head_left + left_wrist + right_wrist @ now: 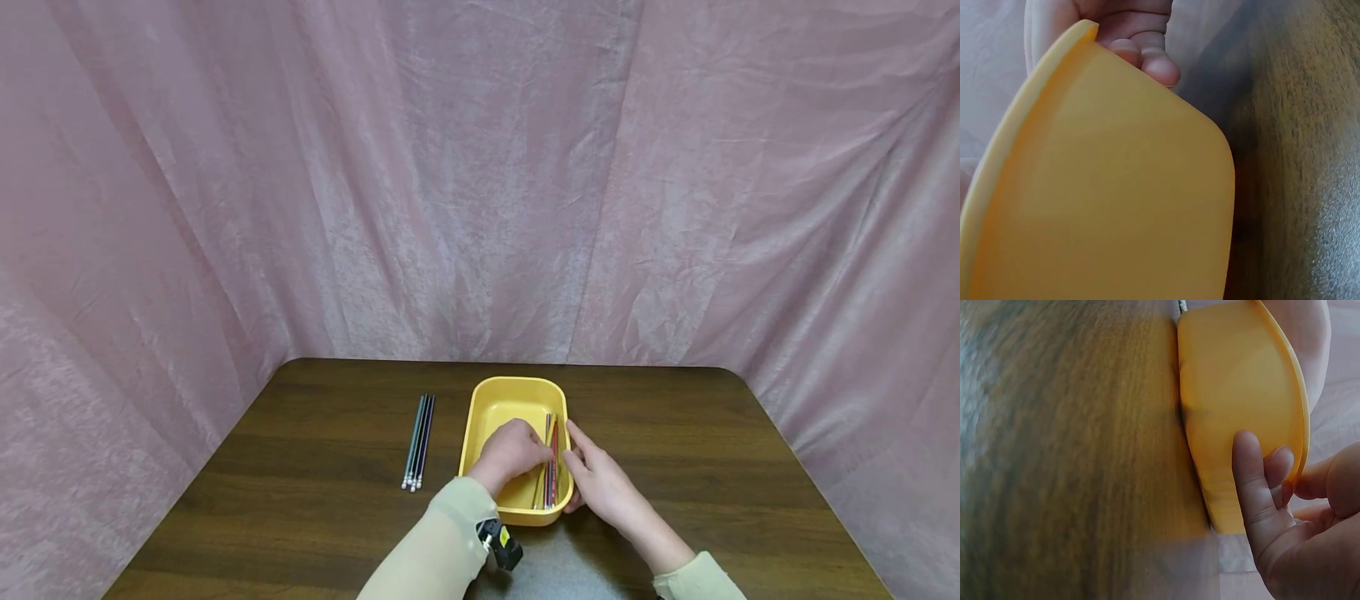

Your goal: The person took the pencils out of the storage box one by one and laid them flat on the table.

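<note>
A yellow rectangular tray [517,385] sits on the table. Several pencils [555,433], some red and some golden, lie lengthwise along its right side. My left hand [513,454] reaches in over the left part of the tray, its fingertips at these pencils. The tray wall hides those fingers in the left wrist view, so a grip cannot be made out. At the right rim, my right hand [603,483] holds the tray between thumb and fingers. In the right wrist view, fingers [1250,481] of that hand lie along the outer wall [1235,381].
Left of the tray, several dark and teal pencils [418,442] with white erasers lie side by side on the brown wooden table [337,500]. Pink curtains [480,183] hang behind and beside the table. A small black device [500,543] is strapped to the left wrist.
</note>
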Tool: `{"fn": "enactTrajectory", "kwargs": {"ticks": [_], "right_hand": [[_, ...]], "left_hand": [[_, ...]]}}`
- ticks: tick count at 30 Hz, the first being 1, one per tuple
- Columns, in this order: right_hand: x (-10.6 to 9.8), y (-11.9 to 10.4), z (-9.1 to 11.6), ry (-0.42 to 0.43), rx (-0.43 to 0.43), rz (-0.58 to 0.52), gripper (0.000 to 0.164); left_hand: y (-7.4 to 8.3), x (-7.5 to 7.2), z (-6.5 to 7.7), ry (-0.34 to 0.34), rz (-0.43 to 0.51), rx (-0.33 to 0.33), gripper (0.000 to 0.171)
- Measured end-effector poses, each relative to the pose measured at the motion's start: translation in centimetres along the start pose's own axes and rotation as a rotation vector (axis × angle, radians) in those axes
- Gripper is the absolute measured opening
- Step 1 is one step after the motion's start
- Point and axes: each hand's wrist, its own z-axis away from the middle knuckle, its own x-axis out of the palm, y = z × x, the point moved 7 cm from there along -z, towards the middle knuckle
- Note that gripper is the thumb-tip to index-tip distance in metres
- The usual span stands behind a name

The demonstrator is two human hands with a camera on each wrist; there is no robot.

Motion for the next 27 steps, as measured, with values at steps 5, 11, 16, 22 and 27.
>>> {"fn": "enactTrajectory", "kwargs": {"ticks": [5, 11, 16, 22, 27], "right_hand": [[0.1, 0.0, 0.1, -0.002, -0.005, -0.008, 0.061], [0.2, 0.2, 0.1, -0.009, 0.021, -0.004, 0.062], [0.1, 0.1, 0.3, -0.007, 0.022, -0.013, 0.062], [0.2, 0.0, 0.2, -0.007, 0.021, -0.014, 0.062], [0.1, -0.2, 0.1, 0.007, 0.005, -0.016, 0.062]], "left_hand": [[0.6, -0.9, 0.8, 0.003, 0.014, -0.004, 0.033], [0.5, -1.8, 1.1, 0.007, 0.038, -0.018, 0.028], [0.3, -2.3, 1.0, 0.019, 0.050, -0.006, 0.021], [-1.3, -2.5, -0.6, 0.027, 0.071, 0.034, 0.016], [1.3, -5.4, 1.7, 0.039, 0.126, 0.000, 0.012]]}}
